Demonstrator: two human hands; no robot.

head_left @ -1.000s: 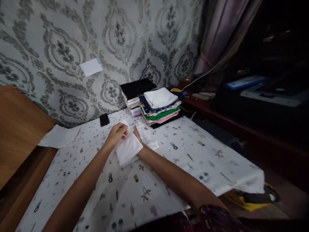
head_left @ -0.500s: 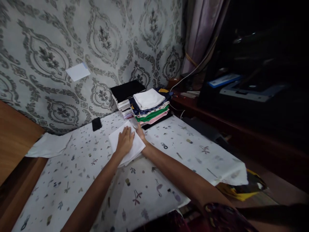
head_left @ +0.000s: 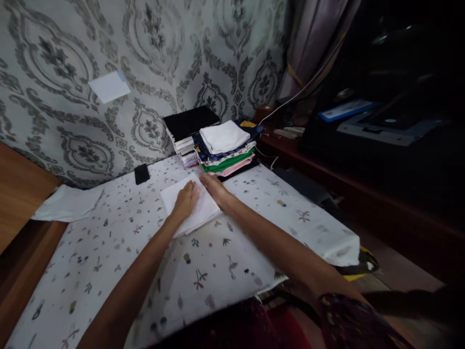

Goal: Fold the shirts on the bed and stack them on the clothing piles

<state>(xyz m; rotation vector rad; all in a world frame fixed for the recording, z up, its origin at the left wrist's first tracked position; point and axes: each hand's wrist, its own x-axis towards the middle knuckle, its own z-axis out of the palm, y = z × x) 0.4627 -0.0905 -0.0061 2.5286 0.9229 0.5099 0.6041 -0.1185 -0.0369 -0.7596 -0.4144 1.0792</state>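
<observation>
A folded white cloth (head_left: 201, 211) lies flat on the table, squared into a small pad. My left hand (head_left: 187, 198) rests on top of it with the fingers stretched out and the palm down. Along the cloth's right edge lies my right hand (head_left: 217, 190), its fingers extended towards the far corner and touching the side. Just beyond them stands a stack of folded cloths (head_left: 228, 164) in navy, green and pink, with a folded white cloth (head_left: 224, 136) on top. Behind it to the left is another stack under a black cloth (head_left: 191, 122).
A patterned white sheet (head_left: 119, 252) covers the table. A black phone (head_left: 142, 173) lies near the wall. Another white cloth (head_left: 69, 202) is at the left edge, beside a wooden panel (head_left: 22, 194). A white cable (head_left: 290, 107) runs down by the dark cabinet (head_left: 363, 194) on the right.
My right hand has come up onto the cloth's right edge, showing more of its back. My left hand stays on top, slightly shifted. The view has tilted a little.
</observation>
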